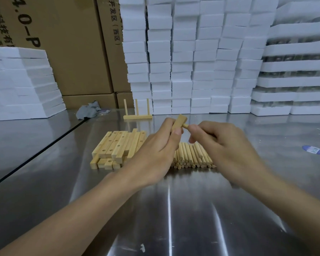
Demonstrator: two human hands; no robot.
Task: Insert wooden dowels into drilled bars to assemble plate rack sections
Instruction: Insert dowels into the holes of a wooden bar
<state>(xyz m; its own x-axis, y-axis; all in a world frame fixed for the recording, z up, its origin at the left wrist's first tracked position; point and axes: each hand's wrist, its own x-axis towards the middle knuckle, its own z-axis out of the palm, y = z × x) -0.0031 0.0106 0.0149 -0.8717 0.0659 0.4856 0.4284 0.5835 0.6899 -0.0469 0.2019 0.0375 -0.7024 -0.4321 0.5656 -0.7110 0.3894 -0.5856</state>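
The head view shows the left hand [161,145] wrapped around a drilled bar [179,123], held above the steel table [155,209] with its long axis tilted up and away. The right hand [224,145] pinches a dowel [185,126] whose tip meets the bar's right face, roughly square to the bar's length. Seating it looks like a leftward push along the dowel's axis by the right hand; how deep it sits I cannot tell. Spare bars [116,146] and dowels [192,156] lie just below.

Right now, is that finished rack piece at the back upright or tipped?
Upright: the finished rack piece rests flat on the table, three dowels pointing up.
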